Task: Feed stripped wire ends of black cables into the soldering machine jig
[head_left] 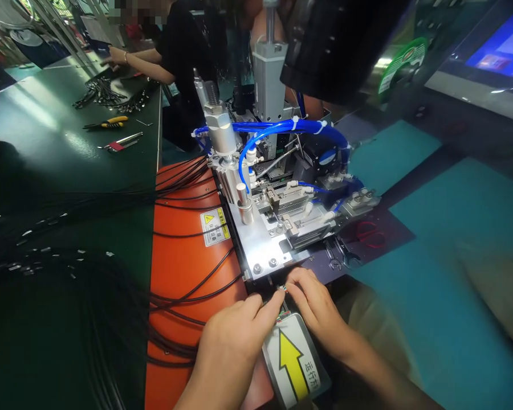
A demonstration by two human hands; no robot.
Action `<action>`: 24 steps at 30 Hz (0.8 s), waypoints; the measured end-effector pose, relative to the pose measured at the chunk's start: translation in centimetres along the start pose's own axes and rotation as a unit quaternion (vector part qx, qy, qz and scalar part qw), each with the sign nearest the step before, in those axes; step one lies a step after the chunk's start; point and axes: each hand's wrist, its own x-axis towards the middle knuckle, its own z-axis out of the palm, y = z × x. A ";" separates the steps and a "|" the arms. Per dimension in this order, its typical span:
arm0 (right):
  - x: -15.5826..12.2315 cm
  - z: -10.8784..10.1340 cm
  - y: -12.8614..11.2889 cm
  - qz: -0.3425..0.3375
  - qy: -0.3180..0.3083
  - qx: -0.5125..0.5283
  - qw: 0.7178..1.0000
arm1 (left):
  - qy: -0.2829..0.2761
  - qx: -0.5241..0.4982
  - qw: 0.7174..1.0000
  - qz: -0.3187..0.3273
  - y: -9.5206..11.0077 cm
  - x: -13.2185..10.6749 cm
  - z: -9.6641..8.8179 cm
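Sitting nearly fingertip to fingertip, the left hand (238,328) and the right hand (314,299) are crowding a tiny piece (284,288), just off the near edge of the metal machine (299,196). That piece is showing as a pale glint between the fingertips, dead centre of our clock! And the grip? Both hands are curling narrow there, but the fingers are hiding too much; I cannot tell whether either is pinching it. At six o'clock from them, a yellow arrow sign (290,359) is facing up. At two, wrenches (334,263) are lying near the machine, a red-handled tool (371,233) resting just beyond. At nine, black cables (175,348) are trailing across the orange base (183,267). Out at ten, pliers (113,121) are lying on the green desk (55,154), while at eleven another person's arms (147,67) are stretching past a heap of leads (105,94).
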 end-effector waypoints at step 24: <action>1.2 0.3 0.9 0.080 -0.042 0.120 0.989 | -0.160 0.013 0.986 -0.036 -0.3 2.5 -2.1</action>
